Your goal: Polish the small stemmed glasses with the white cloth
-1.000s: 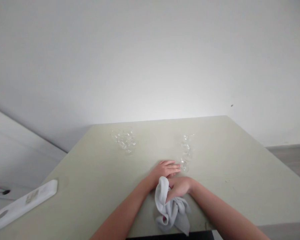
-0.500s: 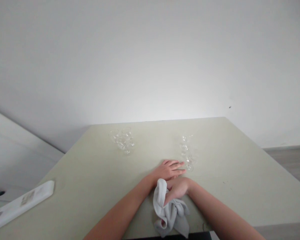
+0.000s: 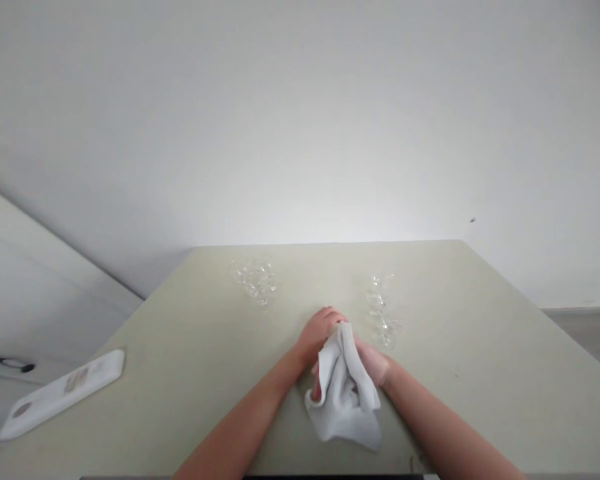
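Observation:
A light grey-white cloth (image 3: 347, 407) hangs in loose folds between my two hands, low over the near middle of the table. My right hand (image 3: 374, 363) is closed on it from the right, and reddish fingertips show at its left edge. Curled fingers of my left hand (image 3: 321, 330) meet the top of the cloth; the folds hide part of them. Whether anything else lies inside the cloth cannot be seen. Just beyond my right hand stands a row of small clear glass pieces (image 3: 380, 307), apart from it.
Another cluster of clear glass pieces (image 3: 255, 277) is at the back left of the pale table (image 3: 190, 373). A long white object with a round hole (image 3: 65, 393) lies along the left edge. Behind rises a white wall (image 3: 325, 133); a white cabinet (image 3: 40, 280) stands at left.
My left hand, earlier flat with fingers stretched out, has curled in at the cloth. The cloth has come up in front of my hands. The view has shifted slightly.

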A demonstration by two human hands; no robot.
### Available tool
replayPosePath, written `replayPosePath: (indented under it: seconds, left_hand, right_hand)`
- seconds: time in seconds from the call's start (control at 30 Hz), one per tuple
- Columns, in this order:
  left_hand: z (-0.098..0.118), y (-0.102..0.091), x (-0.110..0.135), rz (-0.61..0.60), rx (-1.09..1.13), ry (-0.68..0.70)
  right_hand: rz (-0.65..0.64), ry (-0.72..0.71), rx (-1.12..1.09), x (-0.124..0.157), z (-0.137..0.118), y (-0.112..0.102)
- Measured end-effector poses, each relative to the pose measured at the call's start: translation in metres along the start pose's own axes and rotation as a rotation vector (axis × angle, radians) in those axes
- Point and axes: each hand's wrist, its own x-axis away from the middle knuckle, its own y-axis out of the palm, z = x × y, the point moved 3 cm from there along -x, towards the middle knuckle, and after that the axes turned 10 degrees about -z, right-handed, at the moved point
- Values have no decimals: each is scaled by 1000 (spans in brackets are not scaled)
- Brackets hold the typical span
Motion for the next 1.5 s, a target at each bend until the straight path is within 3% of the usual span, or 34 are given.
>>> replayPosePath:
  seconds: [0.07,0.13,0.17,0.23,0.33,0.47,0.57,0.7,0.77,0.83,0.97,1.0,1.07,1.13,1.23,1.33,1.43,1.5]
  left_hand:
    - [-8,-30,18,374,-11,-166]
    - [-17,-57,42,829,-57,-279]
    - [-23,-66,52,995,-62,-317]
    - [-40,-78,66,1200,-20,-412]
    - [-66,-87,70,1288,40,-552]
    - [-89,-93,66,1210,22,-665]
    - [-91,-94,63,1131,-44,-678]
    - [-77,-96,61,1106,-166,-550]
    - [-64,-94,60,1020,-189,-436]
    - [-50,-89,56,810,-206,-318]
    - [-20,-60,45,142,-341,-100]
    - [-14,-53,44,22,-364,-57]
    - [-5,-45,40,-91,-382,0]
    - [1,-45,38,-87,-385,45]
    - [4,-52,41,49,-368,86]
    - [-1,-55,45,208,-230,35]
    - [-12,-52,44,303,51,-142]
    - [-17,-48,41,295,213,-262]
  right_hand:
    - [-43,-55,-216,1,-8,0]
    - [10,-138,-462,1,-11,-4]
    - [69,-166,-546,1,-8,-7]
    - [207,-157,-602,0,4,-14]
    - [337,-56,-631,-1,28,-23]
    - [413,3,-675,-1,37,-30]
    - [427,-3,-707,-1,29,-29]
    - [444,-63,-746,-2,21,-27]
    - [432,-100,-734,-3,20,-27]
    - [395,-155,-690,-5,18,-27]
    - [384,-260,-418,-9,12,-22]
    - [409,-263,-299,-10,11,-21]
    - [459,-253,-71,-11,8,-20]
    - [507,-239,3,-12,7,-21]
    - [564,-159,-227,-12,12,-24]
    - [531,-60,-363,-11,16,-22]
    - [543,-151,-104,-7,9,-21]
    - [590,-231,101,-5,3,-21]
